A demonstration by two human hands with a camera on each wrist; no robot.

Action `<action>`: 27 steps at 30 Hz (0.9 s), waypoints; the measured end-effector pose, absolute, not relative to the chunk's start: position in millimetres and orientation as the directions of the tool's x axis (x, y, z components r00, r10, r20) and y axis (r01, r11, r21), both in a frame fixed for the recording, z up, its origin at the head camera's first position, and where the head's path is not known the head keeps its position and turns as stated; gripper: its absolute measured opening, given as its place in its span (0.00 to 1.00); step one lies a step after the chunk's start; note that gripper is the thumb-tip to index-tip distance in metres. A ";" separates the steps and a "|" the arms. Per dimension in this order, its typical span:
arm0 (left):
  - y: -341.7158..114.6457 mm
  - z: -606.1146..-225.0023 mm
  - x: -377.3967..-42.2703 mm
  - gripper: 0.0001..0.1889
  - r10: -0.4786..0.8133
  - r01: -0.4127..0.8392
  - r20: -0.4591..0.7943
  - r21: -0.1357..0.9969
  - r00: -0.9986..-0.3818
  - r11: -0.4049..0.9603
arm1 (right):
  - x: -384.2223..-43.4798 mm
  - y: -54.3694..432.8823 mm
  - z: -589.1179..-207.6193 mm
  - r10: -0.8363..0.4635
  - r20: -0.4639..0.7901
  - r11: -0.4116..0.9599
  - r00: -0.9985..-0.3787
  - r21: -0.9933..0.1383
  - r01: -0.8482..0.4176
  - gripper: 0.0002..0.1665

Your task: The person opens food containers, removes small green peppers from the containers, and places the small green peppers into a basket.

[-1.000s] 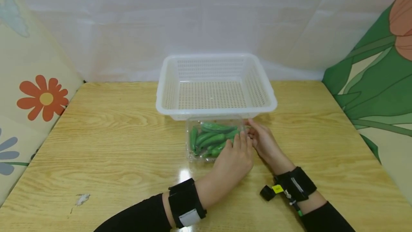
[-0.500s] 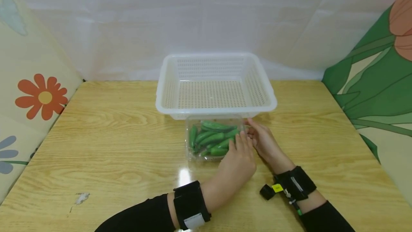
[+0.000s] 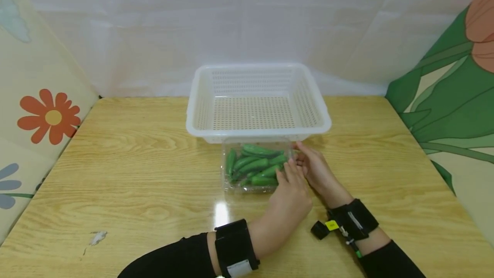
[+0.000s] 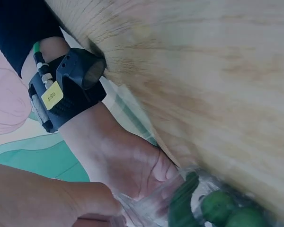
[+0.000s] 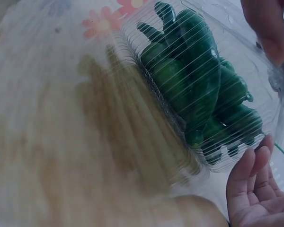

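A clear plastic clamshell box (image 3: 227, 190) of green peppers (image 3: 256, 165) lies on the table in front of the white basket. My left hand (image 3: 291, 200) reaches over its front right corner; in the left wrist view the left thumb (image 4: 102, 201) and fingers pinch the plastic edge. On the right side of the box, my right hand (image 3: 318, 173) has its fingers curled at the rim, and the right wrist view shows the right hand's fingertips (image 5: 248, 161) at the box's corner. Inside, the peppers (image 5: 194, 75) show through the ribbed plastic wall.
Behind the box stands a white perforated basket (image 3: 258, 133) with nothing in it. The wooden table (image 3: 135, 158) has a chipped patch (image 3: 98, 238) at front left. A white cloth (image 3: 243, 16) hangs behind, with flower-patterned panels (image 3: 444, 98) at both sides.
My left hand has slid a little to the right and towards me along the box, uncovering more of the peppers. The box has shifted slightly left. My right hand has hardly moved.
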State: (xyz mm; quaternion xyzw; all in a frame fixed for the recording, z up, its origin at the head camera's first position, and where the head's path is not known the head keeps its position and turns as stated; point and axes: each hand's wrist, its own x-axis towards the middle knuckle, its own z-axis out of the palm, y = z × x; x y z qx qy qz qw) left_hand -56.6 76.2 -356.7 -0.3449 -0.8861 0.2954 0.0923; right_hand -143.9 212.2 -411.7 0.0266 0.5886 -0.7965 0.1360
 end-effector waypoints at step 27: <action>82.5 -359.9 -53.5 0.22 0.696 0.544 -0.057 -0.671 -0.716 0.504 | -143.1 214.8 -408.2 -0.172 -0.235 -0.286 -0.957 -0.918 0.277 0.17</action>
